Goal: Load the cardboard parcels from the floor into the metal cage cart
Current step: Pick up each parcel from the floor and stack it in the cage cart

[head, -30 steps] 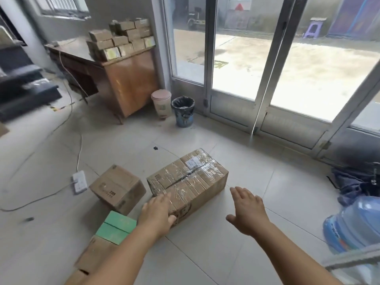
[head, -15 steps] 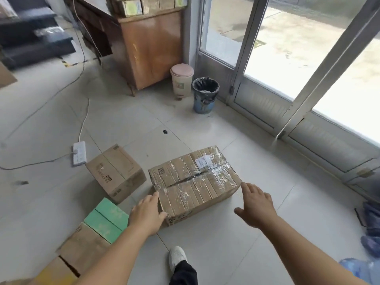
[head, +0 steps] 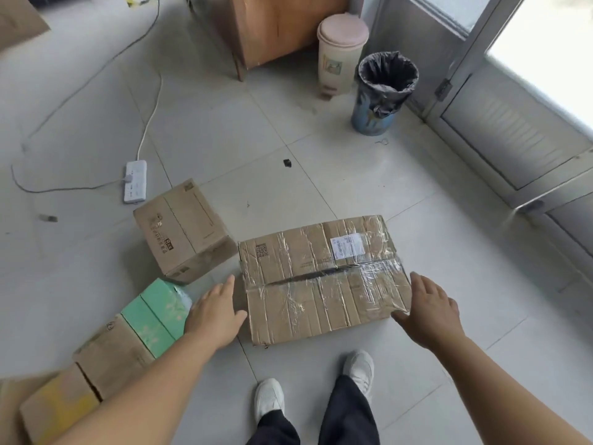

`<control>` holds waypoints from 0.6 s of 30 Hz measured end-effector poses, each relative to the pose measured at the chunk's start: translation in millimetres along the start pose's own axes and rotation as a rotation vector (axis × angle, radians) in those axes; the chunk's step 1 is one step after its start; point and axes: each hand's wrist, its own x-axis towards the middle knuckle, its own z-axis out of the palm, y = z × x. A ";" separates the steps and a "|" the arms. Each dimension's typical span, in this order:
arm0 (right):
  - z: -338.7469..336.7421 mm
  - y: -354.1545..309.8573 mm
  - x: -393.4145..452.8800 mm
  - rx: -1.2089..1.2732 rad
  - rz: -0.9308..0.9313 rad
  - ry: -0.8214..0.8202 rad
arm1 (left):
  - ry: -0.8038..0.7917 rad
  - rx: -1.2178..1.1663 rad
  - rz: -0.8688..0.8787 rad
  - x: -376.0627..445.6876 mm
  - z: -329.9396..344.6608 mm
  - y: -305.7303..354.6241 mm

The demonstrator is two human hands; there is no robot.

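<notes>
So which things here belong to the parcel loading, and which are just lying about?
Job: taped parcel between left hand and right hand; small brown parcel; green-topped box.
Lying about: power strip, pink bin, black-lined bin.

Tiled floor [head: 353, 175], taped parcel [head: 321, 277], smaller box [head: 183, 229]

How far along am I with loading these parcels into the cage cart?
Nothing looks loaded; no cart is in view. In hand: your left hand and right hand flank the taped parcel, not yet lifting it. Left on the floor: the plain box and the green-topped box.
</notes>
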 end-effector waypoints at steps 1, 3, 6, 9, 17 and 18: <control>6.7 4.4 18.0 -0.011 -0.008 -0.010 | -0.006 -0.012 -0.022 11.9 7.6 4.5; 22.8 13.9 54.7 -0.020 -0.029 -0.034 | -0.018 -0.053 -0.074 34.8 25.3 13.9; 52.4 29.0 111.2 -0.028 -0.050 -0.065 | -0.032 -0.129 -0.147 74.4 58.4 26.3; 85.4 42.4 162.1 -0.040 -0.049 -0.101 | -0.051 -0.252 -0.248 114.5 93.6 34.5; 166.7 64.8 268.7 0.112 0.071 -0.163 | -0.100 -0.491 -0.527 195.0 183.5 28.4; 175.9 66.4 277.8 0.150 0.095 -0.167 | -0.099 -0.517 -0.555 201.2 191.9 25.9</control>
